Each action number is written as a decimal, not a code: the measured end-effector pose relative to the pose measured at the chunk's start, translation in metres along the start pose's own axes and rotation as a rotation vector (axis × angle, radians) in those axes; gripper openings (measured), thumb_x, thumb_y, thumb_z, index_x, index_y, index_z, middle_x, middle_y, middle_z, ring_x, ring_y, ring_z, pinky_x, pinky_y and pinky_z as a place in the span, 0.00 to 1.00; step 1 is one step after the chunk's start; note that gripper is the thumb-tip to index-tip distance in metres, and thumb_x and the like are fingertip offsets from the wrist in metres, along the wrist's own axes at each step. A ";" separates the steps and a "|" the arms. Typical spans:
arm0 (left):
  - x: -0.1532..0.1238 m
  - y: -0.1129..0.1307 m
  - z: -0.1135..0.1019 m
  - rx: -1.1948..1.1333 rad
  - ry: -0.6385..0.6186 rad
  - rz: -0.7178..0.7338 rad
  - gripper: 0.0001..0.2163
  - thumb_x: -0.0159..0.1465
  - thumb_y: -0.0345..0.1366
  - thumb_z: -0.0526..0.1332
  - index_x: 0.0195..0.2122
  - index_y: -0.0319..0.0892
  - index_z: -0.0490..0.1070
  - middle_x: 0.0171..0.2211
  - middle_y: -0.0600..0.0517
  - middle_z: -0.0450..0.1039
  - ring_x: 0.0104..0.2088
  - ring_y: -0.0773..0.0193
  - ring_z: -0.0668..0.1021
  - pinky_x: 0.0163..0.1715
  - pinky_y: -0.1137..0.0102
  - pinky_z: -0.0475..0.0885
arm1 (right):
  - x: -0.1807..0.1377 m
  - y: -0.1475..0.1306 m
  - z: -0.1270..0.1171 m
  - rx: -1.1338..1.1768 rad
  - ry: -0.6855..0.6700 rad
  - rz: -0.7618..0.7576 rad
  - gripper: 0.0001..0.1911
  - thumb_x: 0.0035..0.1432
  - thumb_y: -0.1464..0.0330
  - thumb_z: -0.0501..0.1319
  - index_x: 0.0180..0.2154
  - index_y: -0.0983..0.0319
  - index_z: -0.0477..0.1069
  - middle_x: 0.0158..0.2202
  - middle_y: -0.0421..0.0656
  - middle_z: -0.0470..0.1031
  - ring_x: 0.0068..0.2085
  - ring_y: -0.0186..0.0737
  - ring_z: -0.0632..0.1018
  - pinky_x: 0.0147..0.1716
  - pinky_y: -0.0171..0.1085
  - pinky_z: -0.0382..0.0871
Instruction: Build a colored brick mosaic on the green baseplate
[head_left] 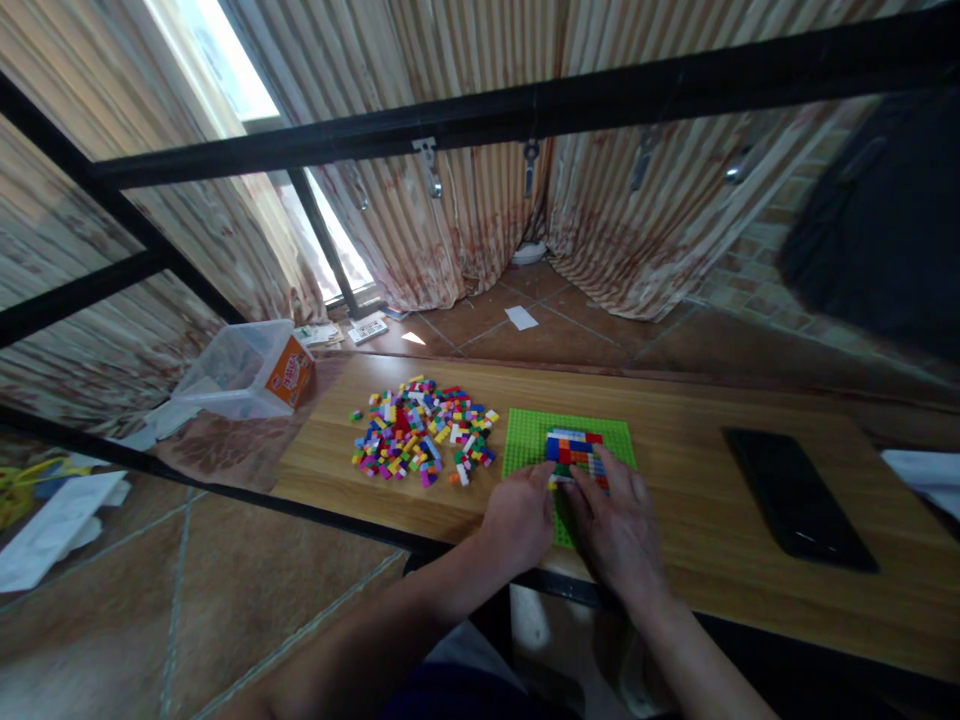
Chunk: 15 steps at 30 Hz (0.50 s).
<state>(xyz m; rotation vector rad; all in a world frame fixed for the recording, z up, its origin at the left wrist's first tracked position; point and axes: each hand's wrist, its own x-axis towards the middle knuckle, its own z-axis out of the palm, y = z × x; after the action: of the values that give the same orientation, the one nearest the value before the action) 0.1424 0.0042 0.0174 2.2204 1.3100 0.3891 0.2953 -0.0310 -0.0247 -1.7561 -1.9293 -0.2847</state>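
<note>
A bright green baseplate (pixel 525 425) lies on the wooden table, carrying a flat patch of toy building bricks (pixel 574 448) in rows of white, blue, red and orange. My left hand (pixel 521 515) is closed at the patch's near left, its fingertips at a dark green toy brick (pixel 561 469). Over the near right of the patch, my right hand (pixel 621 520) has its index finger stretched along the bricks and its thumb apart, close to the green brick. Both hands partly cover the bricks and the plate's near side.
A loose heap of coloured bricks (pixel 420 430) spreads left of the baseplate. A black phone-like slab (pixel 799 498) lies at the right of the table (pixel 690 470). Past the left end stands a clear plastic box (pixel 240 370) with an orange label. A black metal bar (pixel 480 115) with hooks crosses above.
</note>
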 end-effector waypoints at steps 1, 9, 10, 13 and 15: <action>0.000 0.000 0.001 0.035 -0.015 0.029 0.21 0.63 0.28 0.51 0.58 0.38 0.62 0.51 0.43 0.73 0.49 0.57 0.76 0.51 0.64 0.72 | 0.000 -0.001 -0.001 -0.010 -0.001 0.000 0.17 0.65 0.63 0.52 0.47 0.62 0.75 0.60 0.54 0.63 0.56 0.53 0.67 0.50 0.52 0.65; 0.005 -0.004 0.011 0.341 -0.093 0.142 0.21 0.64 0.26 0.49 0.58 0.33 0.61 0.53 0.40 0.71 0.51 0.54 0.74 0.53 0.62 0.69 | -0.003 -0.009 -0.005 -0.122 -0.054 0.005 0.17 0.65 0.65 0.51 0.48 0.63 0.74 0.58 0.56 0.66 0.52 0.54 0.69 0.48 0.50 0.65; 0.006 -0.006 0.012 0.363 -0.094 0.159 0.20 0.64 0.26 0.49 0.58 0.32 0.61 0.53 0.40 0.71 0.51 0.54 0.74 0.53 0.63 0.69 | -0.003 -0.011 -0.006 -0.128 -0.061 0.004 0.17 0.65 0.66 0.51 0.48 0.64 0.74 0.58 0.56 0.66 0.53 0.54 0.69 0.48 0.50 0.65; 0.007 -0.008 0.013 0.394 -0.090 0.210 0.20 0.65 0.26 0.48 0.57 0.32 0.61 0.53 0.40 0.70 0.51 0.56 0.74 0.53 0.63 0.68 | -0.003 -0.015 -0.007 -0.154 -0.079 0.000 0.17 0.64 0.70 0.51 0.49 0.64 0.73 0.57 0.56 0.68 0.53 0.55 0.69 0.48 0.51 0.64; 0.007 -0.008 0.012 0.409 -0.091 0.223 0.18 0.65 0.25 0.47 0.55 0.33 0.63 0.53 0.41 0.71 0.51 0.56 0.74 0.53 0.64 0.69 | -0.002 -0.018 -0.009 -0.176 -0.092 -0.009 0.17 0.63 0.73 0.50 0.49 0.65 0.72 0.57 0.55 0.69 0.52 0.54 0.70 0.48 0.50 0.64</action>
<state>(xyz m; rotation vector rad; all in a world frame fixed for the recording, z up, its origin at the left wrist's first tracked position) 0.1465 0.0099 0.0029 2.7016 1.1774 0.0999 0.2799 -0.0397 -0.0151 -1.9029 -2.0316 -0.3936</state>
